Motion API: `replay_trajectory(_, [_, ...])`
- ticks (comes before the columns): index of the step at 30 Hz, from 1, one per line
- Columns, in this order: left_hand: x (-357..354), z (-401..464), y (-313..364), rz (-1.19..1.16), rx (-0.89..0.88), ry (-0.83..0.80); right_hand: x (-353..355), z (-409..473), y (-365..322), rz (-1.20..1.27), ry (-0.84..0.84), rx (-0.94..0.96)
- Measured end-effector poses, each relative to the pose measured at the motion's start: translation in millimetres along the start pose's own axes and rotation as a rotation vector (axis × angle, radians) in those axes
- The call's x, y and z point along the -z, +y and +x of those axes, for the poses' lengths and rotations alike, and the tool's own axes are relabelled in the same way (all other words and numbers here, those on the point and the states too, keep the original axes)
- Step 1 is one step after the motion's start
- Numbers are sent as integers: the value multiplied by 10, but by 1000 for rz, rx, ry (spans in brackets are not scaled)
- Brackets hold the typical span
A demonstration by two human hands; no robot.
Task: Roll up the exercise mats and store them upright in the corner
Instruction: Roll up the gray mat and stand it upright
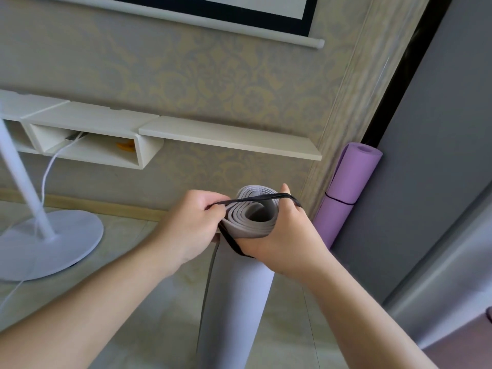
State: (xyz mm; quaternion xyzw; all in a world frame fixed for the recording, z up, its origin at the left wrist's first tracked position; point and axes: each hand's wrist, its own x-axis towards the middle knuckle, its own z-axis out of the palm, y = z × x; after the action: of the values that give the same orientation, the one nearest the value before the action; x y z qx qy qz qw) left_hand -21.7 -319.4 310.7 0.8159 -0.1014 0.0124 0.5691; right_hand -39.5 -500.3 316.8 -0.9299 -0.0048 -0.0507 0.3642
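Two bare forearms are reaching in from the near edge toward a rolled grey mat (pixel 237 296) that is standing upright on the tiled floor (pixel 149 302), just in front of the patterned wall (pixel 186 70). Its top end is showing a loose spiral of layers with an open hollow in the middle, and its outer surface is looking smooth and pale grey, with a dark edge running down its left side. The left hand (pixel 190 225) is sitting at the left of the mat's top, its fingers curled and pinching a thin black strap (pixel 250 199). That strap is stretching across the top of the roll to the right hand (pixel 285 235), which is curling around the right side of the mat's upper end, with the band looping round it and passing down beneath it against the roll. To the right, a purple mat (pixel 348 187) is leaning upright in the corner, rolled tight with a dark band around its middle, resting against a grey panel (pixel 426 155). On the far left, a white stand with a round base (pixel 53 243) is sitting on the floor, a white cable (pixel 53 163) trailing from a white wall shelf (pixel 229 137) above it.
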Motion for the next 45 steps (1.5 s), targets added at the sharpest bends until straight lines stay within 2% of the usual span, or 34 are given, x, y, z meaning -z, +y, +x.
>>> replay_trajectory(4, [-7, -7, -78, -187, 68, 3, 66, 16, 54, -4, -76, -7])
replay_trajectory(7, [-10, 55, -162, -177, 86, 42, 106, 21, 92, 4, -135, 11])
replay_trajectory(9, [-9, 96, -202, -172, 100, 74, 154, 29, 90, 156, -164, 11])
replay_trajectory(11, [-10, 122, -214, -189, 122, 104, 228, 16, 67, 303, -146, -74])
replay_trajectory(15, [-47, 158, -244, -161, 141, 115, 370, 37, 72, 391, -154, -203])
replay_trajectory(24, [-92, 321, -314, -75, 173, 62, 490, 461, 161, 79, -223, -192])
replay_trajectory(29, [-252, 301, -232, -69, 192, -37, 468, 656, 219, 101, -311, -226])
replay_trajectory(31, [-287, 301, -262, -59, 237, -69, 402, 676, 273, 126, -419, -248])
replay_trajectory(34, [-247, 339, -318, -43, 310, -48, 243, 650, 413, 282, -519, -343])
replay_trajectory(38, [-174, 368, -384, -66, 326, -16, 150, 594, 613, 471, -451, -356])
replay_trajectory(45, [-116, 284, -425, -85, 259, 88, 344, 303, 560, 467, -637, -330])
